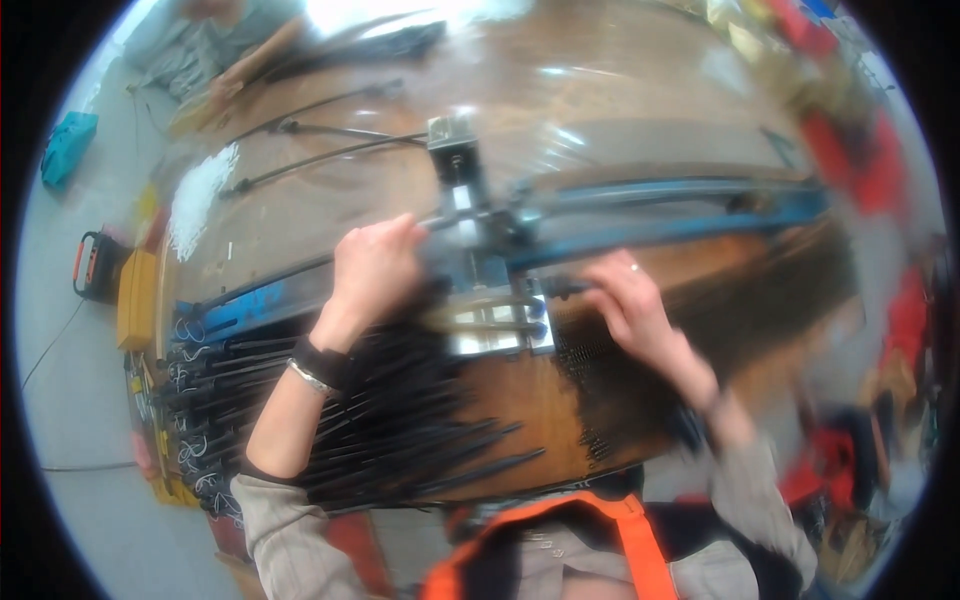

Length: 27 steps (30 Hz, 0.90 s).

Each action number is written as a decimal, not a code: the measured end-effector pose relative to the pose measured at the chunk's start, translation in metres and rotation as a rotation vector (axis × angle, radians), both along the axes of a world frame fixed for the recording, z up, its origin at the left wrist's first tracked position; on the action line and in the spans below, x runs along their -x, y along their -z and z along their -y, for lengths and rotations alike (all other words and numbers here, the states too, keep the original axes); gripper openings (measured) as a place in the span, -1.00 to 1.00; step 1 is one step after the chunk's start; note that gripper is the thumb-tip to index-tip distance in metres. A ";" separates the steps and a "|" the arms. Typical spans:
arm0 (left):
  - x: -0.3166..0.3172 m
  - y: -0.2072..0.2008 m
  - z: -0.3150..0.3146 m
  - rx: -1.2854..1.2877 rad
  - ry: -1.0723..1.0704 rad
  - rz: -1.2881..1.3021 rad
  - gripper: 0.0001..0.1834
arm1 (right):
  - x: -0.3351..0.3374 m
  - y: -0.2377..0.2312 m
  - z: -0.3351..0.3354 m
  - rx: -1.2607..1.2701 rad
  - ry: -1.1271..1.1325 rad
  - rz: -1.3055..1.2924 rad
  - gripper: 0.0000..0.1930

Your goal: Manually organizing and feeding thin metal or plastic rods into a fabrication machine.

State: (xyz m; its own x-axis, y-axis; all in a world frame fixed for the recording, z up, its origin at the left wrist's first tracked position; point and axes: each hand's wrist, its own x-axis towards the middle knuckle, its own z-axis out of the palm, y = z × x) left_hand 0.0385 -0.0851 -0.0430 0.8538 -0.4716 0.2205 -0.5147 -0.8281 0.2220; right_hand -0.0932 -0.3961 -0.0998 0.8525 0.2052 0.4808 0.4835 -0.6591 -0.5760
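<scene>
My left hand point(378, 265) is closed beside a metal clamping fixture point(462, 185), around a long black rod point(275, 277) that runs out to the left. Motion smears the fingers a little. On the fixture's other side, my right hand point(632, 305) pinches a small black part point(567, 287) between thumb and fingers; its exact kind is too blurred to make out. Below the fixture lies a bright metal plate point(490, 338) with hoses or tubes across it.
Many black rods point(370, 430) with white ties lie left on the wooden table point(510, 400). A dark heap of thin pieces point(700, 340) is at right, below a blue rail point(680, 230). White bits point(203, 200) lie far left. Another person's arm point(255, 60) reaches in top left.
</scene>
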 end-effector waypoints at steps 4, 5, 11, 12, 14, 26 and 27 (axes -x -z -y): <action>-0.003 0.008 0.006 0.042 0.070 0.096 -0.79 | -0.024 0.006 -0.002 -0.198 -0.017 -0.218 -0.67; -0.005 0.011 0.007 0.057 0.128 0.181 -0.81 | -0.021 0.007 -0.005 -0.272 -0.002 -0.290 -0.66; -0.040 0.012 -0.040 -0.013 0.286 0.405 -0.93 | 0.010 -0.001 -0.016 -0.033 -0.176 -0.289 -0.66; -0.046 0.013 -0.066 -0.045 0.287 0.462 -0.91 | 0.023 0.001 -0.022 0.127 -0.188 -0.098 -0.67; -0.045 0.016 -0.086 -0.085 0.295 0.500 -0.88 | 0.031 0.009 -0.032 0.267 -0.194 0.083 -0.69; 0.101 0.034 -0.104 -0.208 -0.075 0.143 -0.83 | 0.022 0.001 -0.023 0.118 -0.170 -0.216 -0.87; 0.102 0.037 -0.110 -0.147 -0.067 0.090 -0.83 | 0.023 -0.007 -0.025 0.061 -0.167 -0.270 -0.89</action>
State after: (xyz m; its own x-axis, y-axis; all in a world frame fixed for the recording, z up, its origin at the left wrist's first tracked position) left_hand -0.0634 0.0247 -0.0795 0.8641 -0.4475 0.2305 -0.4700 -0.8812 0.0510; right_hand -0.1164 -0.3710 -0.0932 0.8999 0.3741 0.2241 0.4226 -0.6211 -0.6600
